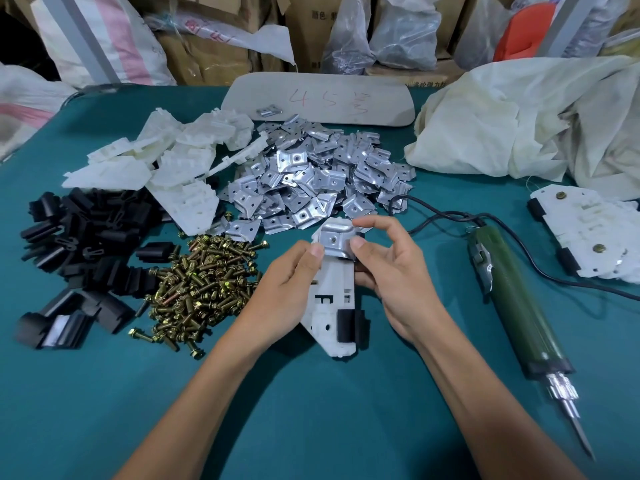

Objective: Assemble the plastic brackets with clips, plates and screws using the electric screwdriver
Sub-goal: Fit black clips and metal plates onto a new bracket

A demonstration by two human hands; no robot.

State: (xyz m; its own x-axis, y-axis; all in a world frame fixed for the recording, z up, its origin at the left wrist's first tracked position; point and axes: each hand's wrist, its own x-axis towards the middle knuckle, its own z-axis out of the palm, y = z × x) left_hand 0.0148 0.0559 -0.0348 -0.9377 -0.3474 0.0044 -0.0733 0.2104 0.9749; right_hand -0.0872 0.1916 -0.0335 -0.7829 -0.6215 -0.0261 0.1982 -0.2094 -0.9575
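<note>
one white bracket (332, 289): your left hand (287, 289) grips its side, your right hand (391, 271) pinches a metal plate (334, 239) onto its top. electric screwdriver (519, 306) lies alongside.

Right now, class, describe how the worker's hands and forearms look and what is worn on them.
The left hand and right hand are bare: no gloves, rings, watch or wristband. The left forearm and right forearm are uncovered to the frame's edge, no sleeve in view. Visible fingernails are short, unpainted.
</note>
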